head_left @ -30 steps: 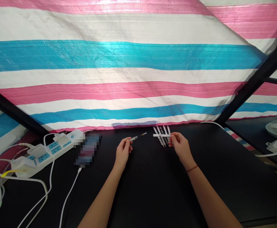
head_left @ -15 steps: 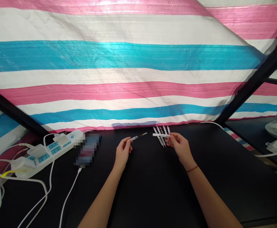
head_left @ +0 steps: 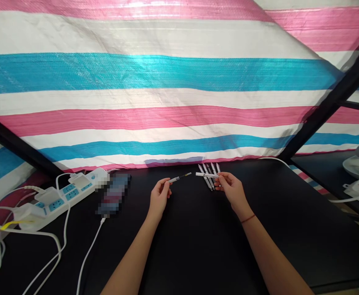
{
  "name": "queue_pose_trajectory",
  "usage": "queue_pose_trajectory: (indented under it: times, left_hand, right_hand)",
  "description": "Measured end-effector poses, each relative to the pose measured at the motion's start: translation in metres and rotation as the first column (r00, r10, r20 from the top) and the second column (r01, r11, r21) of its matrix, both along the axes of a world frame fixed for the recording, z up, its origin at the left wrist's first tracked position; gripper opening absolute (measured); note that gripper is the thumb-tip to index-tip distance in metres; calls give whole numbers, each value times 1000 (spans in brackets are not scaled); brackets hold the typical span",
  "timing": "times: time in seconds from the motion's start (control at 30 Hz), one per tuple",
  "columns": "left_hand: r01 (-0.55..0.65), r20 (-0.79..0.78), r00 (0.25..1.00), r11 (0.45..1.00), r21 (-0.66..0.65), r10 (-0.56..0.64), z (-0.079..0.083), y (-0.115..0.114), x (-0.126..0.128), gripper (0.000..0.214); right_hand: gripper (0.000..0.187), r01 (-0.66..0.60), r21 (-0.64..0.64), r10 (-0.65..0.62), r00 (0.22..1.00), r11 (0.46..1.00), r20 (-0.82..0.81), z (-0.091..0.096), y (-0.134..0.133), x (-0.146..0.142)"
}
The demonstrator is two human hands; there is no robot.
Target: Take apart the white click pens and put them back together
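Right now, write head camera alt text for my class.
Over a black table, the left hand holds a white pen, the right hand a second pen above a row of pens; a striped tarpaulin hangs behind.

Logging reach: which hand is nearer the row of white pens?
Right hand: at the right end of the row of white pens, holding a white pen over it. Left hand: farther left, apart from the row, holding another pen.

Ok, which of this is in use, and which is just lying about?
In use:
- left hand holding a white pen
- right hand holding another white pen
- row of white pens beside it

Lying about:
- white power strip
- white cables
- blurred object
- striped tarpaulin
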State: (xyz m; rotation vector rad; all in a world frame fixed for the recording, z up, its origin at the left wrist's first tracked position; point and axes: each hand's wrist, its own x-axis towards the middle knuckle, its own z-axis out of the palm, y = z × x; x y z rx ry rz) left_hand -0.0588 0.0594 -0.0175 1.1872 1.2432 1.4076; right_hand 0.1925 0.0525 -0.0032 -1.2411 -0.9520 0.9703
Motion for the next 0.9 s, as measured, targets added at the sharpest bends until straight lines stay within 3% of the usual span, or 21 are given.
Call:
queue_pose_trajectory:
  times: [0.9]
  left_hand:
    - [60, -100, 993, 998, 5, -60, 7, -5, 3, 35]
  right_hand:
    - [39, -45, 41, 42, 997, 998, 61, 0, 0, -3]
